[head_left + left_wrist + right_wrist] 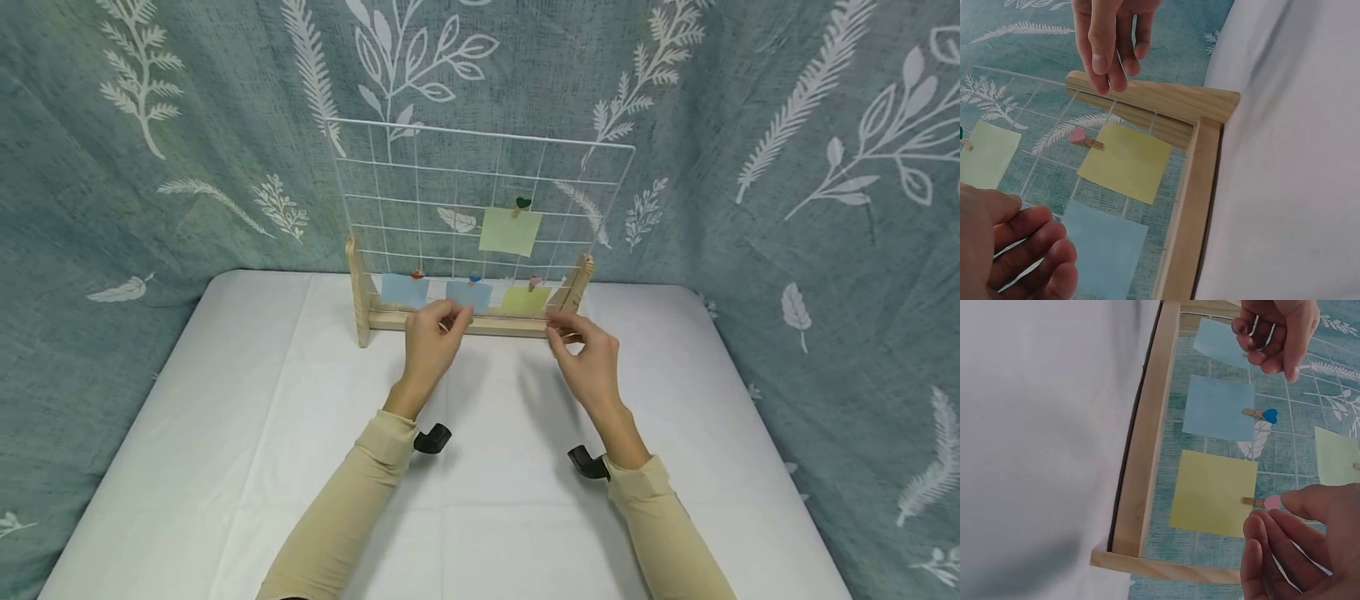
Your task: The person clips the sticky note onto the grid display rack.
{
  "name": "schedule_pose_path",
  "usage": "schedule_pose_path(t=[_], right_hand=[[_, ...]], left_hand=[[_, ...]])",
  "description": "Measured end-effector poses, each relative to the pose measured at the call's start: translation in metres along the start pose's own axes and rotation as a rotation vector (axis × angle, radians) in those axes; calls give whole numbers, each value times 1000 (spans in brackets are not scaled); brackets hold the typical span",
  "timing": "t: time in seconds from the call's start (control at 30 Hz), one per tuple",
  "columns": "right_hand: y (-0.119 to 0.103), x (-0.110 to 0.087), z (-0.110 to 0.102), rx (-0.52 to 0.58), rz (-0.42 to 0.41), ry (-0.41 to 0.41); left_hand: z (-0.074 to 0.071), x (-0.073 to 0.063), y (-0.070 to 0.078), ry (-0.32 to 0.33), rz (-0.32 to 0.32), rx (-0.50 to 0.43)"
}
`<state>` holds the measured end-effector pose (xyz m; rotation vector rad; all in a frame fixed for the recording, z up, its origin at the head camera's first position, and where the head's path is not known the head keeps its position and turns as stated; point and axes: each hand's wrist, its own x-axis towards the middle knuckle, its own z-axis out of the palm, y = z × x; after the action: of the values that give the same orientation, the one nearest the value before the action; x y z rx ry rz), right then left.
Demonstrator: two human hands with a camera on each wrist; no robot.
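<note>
My left hand point(429, 346) hovers before the second blue paper note point(467, 292), its fingers loosely bent and holding nothing. Beside the lower right corner of the yellow note point(525, 300) is my right hand point(591, 358), also empty, fingers relaxed. A pink heart clothespin point(1271, 502) fastens the yellow note to a white wire grid point(480, 133); the right fingertips overlap that pin in the right wrist view. The second blue note hangs from a blue heart clothespin point(1270, 415). Further left, another blue note point(403, 290) is clipped by a red clothespin point(417, 274).
Higher on the grid, a pale green note point(510, 232) hangs from a dark green heart clothespin point(522, 202). A wooden stand point(360, 292) holds the grid upright on a white-covered table point(300, 433). Behind it hangs a leaf-patterned teal curtain point(240, 100).
</note>
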<state>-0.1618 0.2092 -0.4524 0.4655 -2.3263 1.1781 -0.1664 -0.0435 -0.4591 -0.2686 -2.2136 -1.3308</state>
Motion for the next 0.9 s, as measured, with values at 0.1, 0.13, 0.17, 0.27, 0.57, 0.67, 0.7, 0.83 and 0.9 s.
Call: schedule_pose_path(t=[0.1,0.13,0.17,0.27,0.57,0.67,0.7,0.83,0.9], right_hand=[[4,-5,-1,-7,10,-16],[5,-7,-2,-16,13,-27],[6,-9,-2,-21,15,-39],[9,-15,-4,-41,21,-81],[15,-28,-7,-77,26,-114],[18,-33,-10,-89,35,-115],[19,-35,-12,-95,39,-115],[26,-42,-18,-113,53,-117],[30,-46,-22,-121,61,-118]], left_hand=[[-2,-6,-4,-14,-23,15],[-3,-8,-6,-16,-33,18],[-4,-10,-8,-20,-42,19],[-7,-16,-14,-35,-72,16],[-15,-27,-26,-80,-102,57],[-16,-31,-29,-72,-84,79],[-17,-32,-30,-68,-79,81],[-23,-36,-34,-52,-58,103],[-26,-38,-37,-48,-59,113]])
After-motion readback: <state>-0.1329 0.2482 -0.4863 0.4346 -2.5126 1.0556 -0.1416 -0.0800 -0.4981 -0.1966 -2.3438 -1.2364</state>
